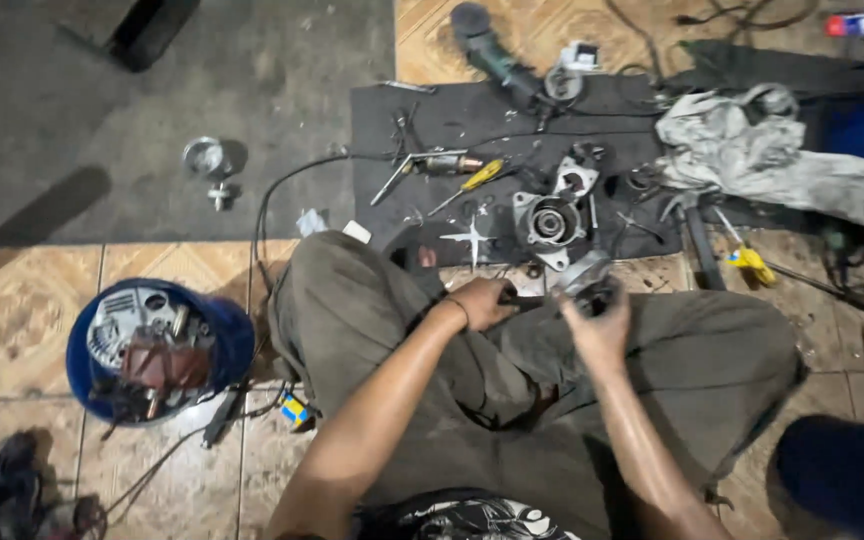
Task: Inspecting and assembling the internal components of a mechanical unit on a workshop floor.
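1. Blue plastic marks your far left: a blue tub (157, 350) sits on the tiled floor (22, 330), loaded with an alternator-like unit and reddish parts.
2. Further in, your left hand (479, 301) is curled shut around a dark tool handle (518, 299) that points across your lap toward the other hand.
3. Just beside it, your right hand (600, 318) wraps a small metal part (589, 281), held above your knees at the near edge of the black mat (422, 120). The picture is soft there, so it may be a housing piece, but you cannot be sure.
4. Beyond your hands, a round metal housing (550, 222) lies on the mat, with a yellow-handled screwdriver (474, 180) to its left and an angle grinder (497, 55) further back.
5. On the right, a crumpled grey rag (762, 160) spills off the mat.
6. Judging by the grip, you are working the tool against the held part, either loosening or prising. The next move calls for a steady right hand, so the part does not twist, and a tool tip seated squarely before you push.
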